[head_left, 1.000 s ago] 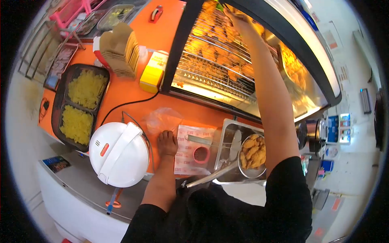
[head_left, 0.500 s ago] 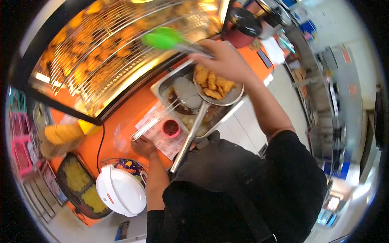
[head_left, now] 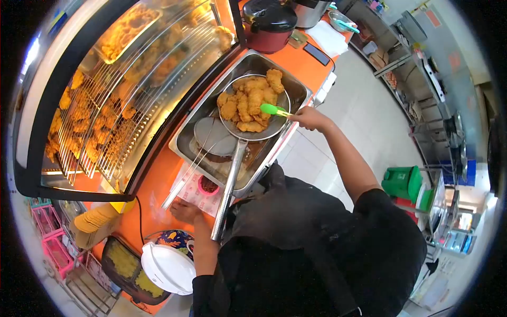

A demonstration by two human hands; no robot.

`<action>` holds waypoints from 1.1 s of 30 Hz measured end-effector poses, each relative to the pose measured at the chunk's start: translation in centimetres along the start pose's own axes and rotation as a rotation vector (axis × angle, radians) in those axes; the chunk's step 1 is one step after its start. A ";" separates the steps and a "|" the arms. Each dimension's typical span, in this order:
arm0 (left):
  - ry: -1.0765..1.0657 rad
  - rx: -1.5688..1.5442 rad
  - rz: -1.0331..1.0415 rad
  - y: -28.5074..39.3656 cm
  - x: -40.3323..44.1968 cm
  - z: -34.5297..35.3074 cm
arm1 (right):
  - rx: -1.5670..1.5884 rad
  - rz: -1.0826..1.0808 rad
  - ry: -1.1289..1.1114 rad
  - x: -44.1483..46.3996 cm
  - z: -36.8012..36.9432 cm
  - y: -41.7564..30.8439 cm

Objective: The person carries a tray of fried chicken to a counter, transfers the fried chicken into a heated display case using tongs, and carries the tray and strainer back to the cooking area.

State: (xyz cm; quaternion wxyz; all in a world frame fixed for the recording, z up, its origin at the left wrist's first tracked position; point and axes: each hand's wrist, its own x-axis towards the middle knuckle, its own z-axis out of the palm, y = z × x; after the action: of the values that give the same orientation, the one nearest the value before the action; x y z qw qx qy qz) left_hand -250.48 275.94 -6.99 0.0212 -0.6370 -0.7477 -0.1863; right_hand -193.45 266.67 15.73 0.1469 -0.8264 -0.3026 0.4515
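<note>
My right hand (head_left: 311,118) is closed on the handle end of green-tipped tongs (head_left: 273,110), whose tip touches the fried chicken pieces (head_left: 251,100). The chicken is heaped in a round strainer (head_left: 282,122) with a long metal handle, resting over a steel tray (head_left: 303,95). Beside the chicken, inside the tray, lies a round flat mesh skimmer (head_left: 214,136). On the orange counter, my left hand (head_left: 186,210) rests near the end of the skimmer's wire handle. Its fingers are bent, and whether they grip anything is unclear. A pink cup (head_left: 208,186) of dark red contents stands close by on printed paper (head_left: 189,185).
A glass warming cabinet (head_left: 153,153) with racks of fried food stands at the left. Dark red cooker (head_left: 266,29) and phone (head_left: 317,54) are beyond the tray. Near my left arm are a white-lidded cooker (head_left: 168,268) and a black two-part tray (head_left: 113,264) of yellow food.
My right hand has left the warming cabinet and now has the green tongs at the chicken in the strainer. The view has turned right. My left hand stays low on the counter.
</note>
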 end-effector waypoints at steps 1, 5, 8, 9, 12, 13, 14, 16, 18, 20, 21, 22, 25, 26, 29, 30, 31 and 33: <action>0.001 0.020 -0.007 0.4 0.1 -0.3 | 0.029 0.013 0.005 -0.1 -0.1 -0.2; 0.019 0.049 -0.015 1.0 -0.2 -0.9 | 0.173 0.004 0.001 -0.7 -0.6 -0.2; 0.036 0.057 -0.012 0.8 -0.2 -0.6 | -0.036 -0.027 0.110 0.2 -0.4 0.6; 0.039 0.064 -0.014 0.5 -0.3 -0.4 | -0.164 -0.032 0.168 0.7 -0.4 1.1; 0.039 0.017 0.025 0.8 -0.2 -1.1 | -0.174 0.049 0.088 0.2 -2.0 0.6; 0.029 0.017 0.007 1.0 -0.1 -1.2 | -0.137 0.053 0.048 0.5 -1.9 0.5; 0.016 0.017 -0.011 1.1 -0.2 -1.2 | -0.102 0.059 0.007 0.9 -1.6 0.5; 0.002 0.024 -0.030 1.1 -0.4 -1.2 | 0.064 0.095 -0.087 1.6 -0.8 0.2; 0.005 0.037 -0.028 0.8 -0.1 -0.9 | 0.077 0.074 -0.069 1.0 -0.6 0.1; 0.032 0.028 -0.004 0.8 -0.1 -1.0 | 0.125 0.077 -0.068 0.4 -0.5 0.0; 0.043 0.026 0.009 0.7 -0.2 -1.0 | 0.109 0.076 -0.056 0.1 -0.5 0.0; 0.053 0.026 0.001 0.6 -0.2 -0.9 | 0.093 0.076 -0.043 -0.9 -0.7 -0.6; 0.056 0.031 -0.007 0.7 -0.4 -0.7 | 0.122 0.026 0.018 -0.6 -0.4 -0.7; 0.044 0.038 -0.004 0.7 -0.5 -1.0 | 0.144 -0.003 0.043 -0.1 0.0 -0.8; 0.043 0.030 0.022 0.8 -0.2 -1.1 | 0.158 -0.078 0.133 0.1 2.1 -1.9; 0.043 0.025 0.036 0.5 -0.3 -0.9 | 0.074 -0.165 0.167 0.2 2.9 -2.0; 0.046 0.028 0.021 0.6 -0.2 -1.0 | -0.098 -0.234 0.245 1.6 4.1 -1.3; 0.050 0.032 -0.011 0.9 -0.4 -1.1 | -0.172 -0.321 0.468 2.2 7.5 -1.6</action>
State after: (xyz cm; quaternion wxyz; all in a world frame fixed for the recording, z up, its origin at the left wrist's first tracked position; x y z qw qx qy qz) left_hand -249.81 275.34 -5.86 0.0489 -0.6278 -0.7531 -0.1904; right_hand -199.37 269.12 11.01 0.2117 -0.8590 -0.4246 0.1924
